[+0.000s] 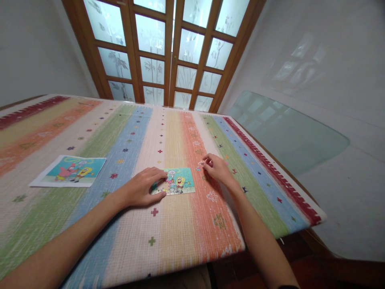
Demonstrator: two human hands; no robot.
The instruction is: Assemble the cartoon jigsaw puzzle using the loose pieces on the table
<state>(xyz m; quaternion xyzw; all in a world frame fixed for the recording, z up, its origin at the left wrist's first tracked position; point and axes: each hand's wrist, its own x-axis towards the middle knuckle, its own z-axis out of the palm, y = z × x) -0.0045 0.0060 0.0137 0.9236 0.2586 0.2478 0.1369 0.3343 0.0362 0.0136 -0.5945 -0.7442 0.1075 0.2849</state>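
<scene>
A small cartoon jigsaw puzzle (179, 181) lies on the striped cloth near the table's middle. My left hand (144, 187) rests flat on its left edge, fingers stretched over the corner. My right hand (216, 167) is just right of the puzzle, fingers pinched together on a small loose puzzle piece (202, 162) near its upper right corner. A printed reference picture (72, 170) of the same cartoon lies to the left, apart from both hands.
The table (285, 188) is covered by a striped, multicoloured woven cloth; its right edge and near edge drop to the floor. Wooden glass-paned doors (168, 52) stand behind the table. A glass panel (282, 128) leans at the right by the wall.
</scene>
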